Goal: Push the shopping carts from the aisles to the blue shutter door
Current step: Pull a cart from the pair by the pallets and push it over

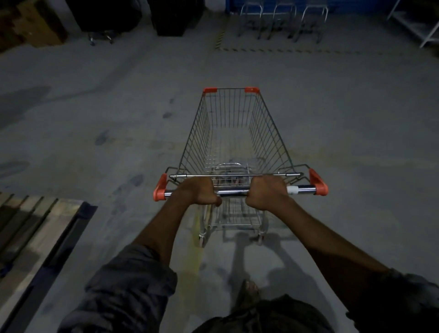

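You grip the chrome push bar of an empty silver wire shopping cart with orange plastic corner guards, your left hand and right hand each curled tight round the tube either side of its middle. The cart stands on grey concrete floor, its nose aimed at the blue shutter door well ahead, where what look like three more metal carts stand parked. Empty, the stiff steel frame should be light and roll freely on its castors, though it may wander, so the bar is the place to steer from, keeping clear of the wooden pallet on your left.
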{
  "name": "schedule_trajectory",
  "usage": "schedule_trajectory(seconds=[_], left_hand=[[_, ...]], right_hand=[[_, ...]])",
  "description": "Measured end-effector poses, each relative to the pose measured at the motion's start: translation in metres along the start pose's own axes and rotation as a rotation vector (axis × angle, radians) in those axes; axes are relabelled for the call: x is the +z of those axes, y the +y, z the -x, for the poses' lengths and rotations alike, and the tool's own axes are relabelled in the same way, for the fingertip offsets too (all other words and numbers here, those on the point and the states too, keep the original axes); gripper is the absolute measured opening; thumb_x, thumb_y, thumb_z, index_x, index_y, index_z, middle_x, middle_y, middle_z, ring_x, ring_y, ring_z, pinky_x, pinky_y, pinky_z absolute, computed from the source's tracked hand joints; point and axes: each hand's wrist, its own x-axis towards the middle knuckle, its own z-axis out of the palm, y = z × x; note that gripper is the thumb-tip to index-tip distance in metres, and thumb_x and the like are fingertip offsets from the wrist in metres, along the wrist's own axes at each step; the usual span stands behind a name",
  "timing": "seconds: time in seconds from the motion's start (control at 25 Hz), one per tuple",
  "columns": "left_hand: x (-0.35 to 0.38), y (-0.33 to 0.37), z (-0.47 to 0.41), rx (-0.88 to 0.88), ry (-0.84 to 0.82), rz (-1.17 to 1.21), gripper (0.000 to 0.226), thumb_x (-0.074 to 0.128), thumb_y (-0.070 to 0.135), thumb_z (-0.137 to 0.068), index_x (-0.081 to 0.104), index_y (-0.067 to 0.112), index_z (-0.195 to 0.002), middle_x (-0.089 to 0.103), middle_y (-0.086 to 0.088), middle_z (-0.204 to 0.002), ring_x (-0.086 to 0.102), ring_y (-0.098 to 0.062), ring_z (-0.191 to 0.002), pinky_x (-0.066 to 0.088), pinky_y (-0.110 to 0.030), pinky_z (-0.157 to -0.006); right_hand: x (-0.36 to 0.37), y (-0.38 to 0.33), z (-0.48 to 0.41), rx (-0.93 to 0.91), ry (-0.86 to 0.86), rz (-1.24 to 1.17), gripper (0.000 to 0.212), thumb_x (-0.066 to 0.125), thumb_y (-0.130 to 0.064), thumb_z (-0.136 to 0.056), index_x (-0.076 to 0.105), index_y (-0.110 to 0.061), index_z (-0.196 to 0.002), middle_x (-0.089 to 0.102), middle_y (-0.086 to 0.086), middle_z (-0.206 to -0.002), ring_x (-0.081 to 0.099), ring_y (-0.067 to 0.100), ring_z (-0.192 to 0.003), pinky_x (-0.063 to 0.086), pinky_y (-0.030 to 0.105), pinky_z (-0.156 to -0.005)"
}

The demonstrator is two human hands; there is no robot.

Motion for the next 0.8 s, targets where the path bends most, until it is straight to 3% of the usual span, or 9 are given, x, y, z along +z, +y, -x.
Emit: schedule_trajectory(seconds=[0.08,0.16,0.28,0.36,0.44,0.52,0.6,0.68,0.8], left_hand=[[-0.026,0.005,-0.037,0.007,-0.055,-0.013,0.047,0.073,0.057,-0.066,0.075,0.022,-0.098,0.073,-0.001,-0.101,0.064,-0.019,-0.087,0.055,-0.031,-0.076],[-0.054,0.012,-0.073,0.028,-0.064,0.01,0.028,0.077,0.049,-0.073,0.067,0.024,-0.079,0.066,0.001,-0.084,0.06,-0.018,-0.078,0.048,-0.027,-0.068],[-0.086,0.015,-0.123,0.014,-0.147,0.082,0.035,0.081,0.044,-0.074,0.059,0.021,-0.06,0.057,0.005,-0.052,0.054,-0.014,-0.05,0.042,-0.025,-0.055],[-0.108,0.013,-0.166,0.011,-0.245,0.14,0.039,0.083,0.043,-0.074,0.06,0.017,-0.056,0.056,0.001,-0.048,0.047,-0.015,-0.039,0.041,-0.026,-0.052],[-0.124,0.006,-0.208,0.029,-0.307,0.14,0.038,0.083,0.045,-0.074,0.063,0.016,-0.059,0.057,-0.003,-0.054,0.046,-0.016,-0.041,0.04,-0.027,-0.054],[-0.138,-0.002,-0.249,0.093,-0.18,0.011,0.037,0.077,0.054,-0.075,0.073,0.017,-0.074,0.064,-0.002,-0.067,0.054,-0.016,-0.055,0.042,-0.027,-0.06],[-0.146,-0.013,-0.286,0.183,0.122,-0.147,0.042,0.068,0.06,-0.078,0.077,0.02,-0.089,0.071,-0.001,-0.083,0.061,-0.019,-0.073,0.044,-0.028,-0.065],[-0.155,-0.024,-0.324,0.246,0.312,-0.208,0.048,0.06,0.065,-0.078,0.077,0.022,-0.092,0.074,0.0,-0.088,0.068,-0.022,-0.081,0.05,-0.03,-0.069],[-0.177,-0.029,-0.389,0.297,0.427,-0.295,0.053,0.051,0.067,-0.076,0.078,0.025,-0.096,0.076,-0.001,-0.091,0.072,-0.024,-0.087,0.053,-0.032,-0.074]], right_hand=[[-0.016,0.02,-0.045,-0.014,-0.174,-0.041,0.023,0.059,-0.042,-0.081,0.061,-0.021,-0.088,0.07,0.001,-0.094,0.067,0.022,-0.087,0.056,0.033,-0.083],[-0.028,0.038,-0.086,-0.019,-0.273,-0.062,0.021,0.06,-0.04,-0.08,0.064,-0.021,-0.087,0.066,-0.004,-0.086,0.063,0.017,-0.079,0.053,0.029,-0.077],[-0.039,0.057,-0.137,-0.004,-0.302,-0.102,0.013,0.061,-0.035,-0.077,0.058,-0.023,-0.077,0.061,-0.006,-0.078,0.059,0.015,-0.074,0.053,0.03,-0.077],[-0.048,0.072,-0.174,0.011,-0.347,-0.13,0.012,0.063,-0.031,-0.072,0.057,-0.022,-0.075,0.061,-0.005,-0.077,0.059,0.015,-0.073,0.054,0.03,-0.077],[-0.049,0.084,-0.208,0.022,-0.299,-0.14,0.015,0.062,-0.033,-0.074,0.059,-0.02,-0.08,0.062,-0.007,-0.083,0.061,0.016,-0.077,0.051,0.029,-0.075],[-0.042,0.091,-0.238,0.065,-0.061,-0.075,0.019,0.062,-0.038,-0.079,0.065,-0.023,-0.089,0.064,-0.005,-0.086,0.067,0.021,-0.084,0.049,0.031,-0.075],[-0.037,0.095,-0.269,0.147,0.14,-0.021,0.024,0.064,-0.04,-0.077,0.072,-0.022,-0.091,0.073,-0.002,-0.087,0.071,0.023,-0.084,0.05,0.031,-0.074],[-0.036,0.103,-0.306,0.175,0.198,-0.018,0.024,0.064,-0.038,-0.076,0.073,-0.02,-0.088,0.075,0.001,-0.087,0.072,0.025,-0.082,0.05,0.031,-0.073],[-0.043,0.124,-0.363,0.227,0.237,-0.026,0.022,0.065,-0.038,-0.075,0.072,-0.018,-0.081,0.074,0.003,-0.079,0.071,0.026,-0.074,0.049,0.03,-0.069]])
